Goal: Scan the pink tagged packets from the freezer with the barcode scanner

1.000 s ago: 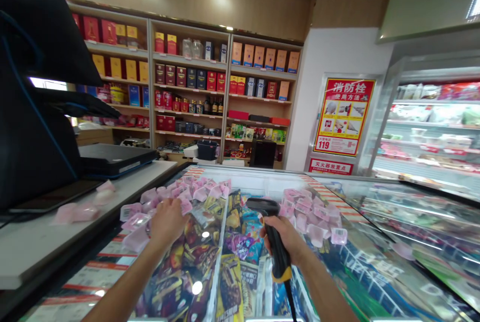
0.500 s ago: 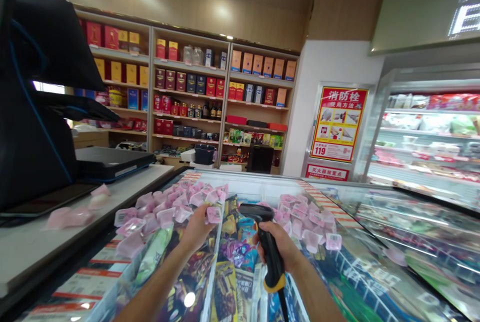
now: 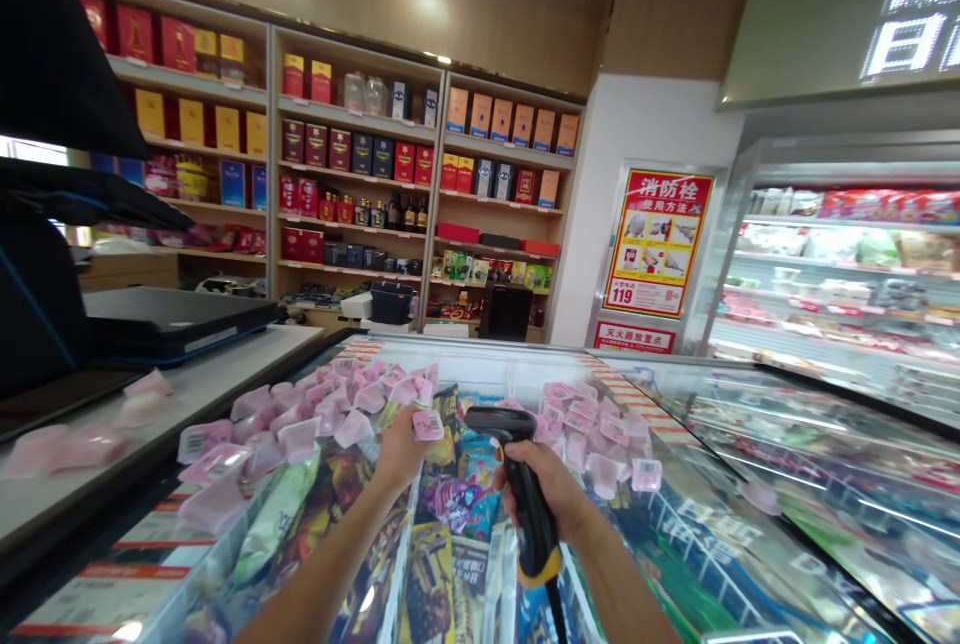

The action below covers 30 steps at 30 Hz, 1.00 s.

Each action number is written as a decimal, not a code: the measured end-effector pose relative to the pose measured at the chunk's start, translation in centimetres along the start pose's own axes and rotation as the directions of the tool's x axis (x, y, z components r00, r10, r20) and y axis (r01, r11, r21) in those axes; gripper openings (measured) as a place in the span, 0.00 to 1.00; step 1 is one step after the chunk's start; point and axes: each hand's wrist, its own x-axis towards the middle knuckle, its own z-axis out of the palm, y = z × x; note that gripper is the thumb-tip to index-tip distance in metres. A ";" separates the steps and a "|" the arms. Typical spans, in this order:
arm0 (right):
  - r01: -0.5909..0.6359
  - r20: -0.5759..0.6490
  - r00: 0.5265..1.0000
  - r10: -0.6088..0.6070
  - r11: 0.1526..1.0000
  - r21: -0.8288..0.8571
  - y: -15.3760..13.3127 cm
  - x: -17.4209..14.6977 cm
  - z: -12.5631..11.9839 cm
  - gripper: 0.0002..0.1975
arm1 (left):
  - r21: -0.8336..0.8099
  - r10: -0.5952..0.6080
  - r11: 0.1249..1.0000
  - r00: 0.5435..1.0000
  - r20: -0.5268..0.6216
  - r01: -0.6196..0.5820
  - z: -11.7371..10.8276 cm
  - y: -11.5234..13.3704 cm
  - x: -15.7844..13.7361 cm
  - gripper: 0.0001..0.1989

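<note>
My left hand pinches a small pink plastic cup with a barcode label turned toward me. To its right, my right hand grips a black and yellow barcode scanner by the handle, its cord hanging down. The scanner's head points left, a short gap from the cup. A pile of similar pink cups lies left of my left hand on the freezer's glass top. A second cluster of pink cups sits beyond and right of the scanner.
Below my hands, the chest freezer holds wrapped ice creams. Some pink cups rest on the left counter beside a black checkout terminal. Behind are shelves of boxes, and a refrigerated case is at right.
The view has turned slightly, so the shelves and cup piles sit further left. The gap between the held cup and the scanner has narrowed slightly. Both hands keep their holds.
</note>
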 end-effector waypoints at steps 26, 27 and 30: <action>0.123 -0.245 0.964 -0.103 0.990 0.065 -1.0 -0.2 -3.3 0.11 | 0.147 0.128 0.980 0.991 0.049 -0.134 4.0 4.3 -0.9 0.26; 0.121 -0.236 0.966 -0.103 0.990 0.065 -0.9 -0.2 -3.2 0.11 | 0.188 0.111 0.976 0.994 -0.004 -0.108 2.5 3.5 -0.5 0.25; 0.096 -0.200 0.976 -0.085 0.994 0.045 -0.5 0.0 -2.7 0.11 | 0.308 0.075 0.951 0.986 -0.146 -0.027 -1.8 0.9 0.2 0.24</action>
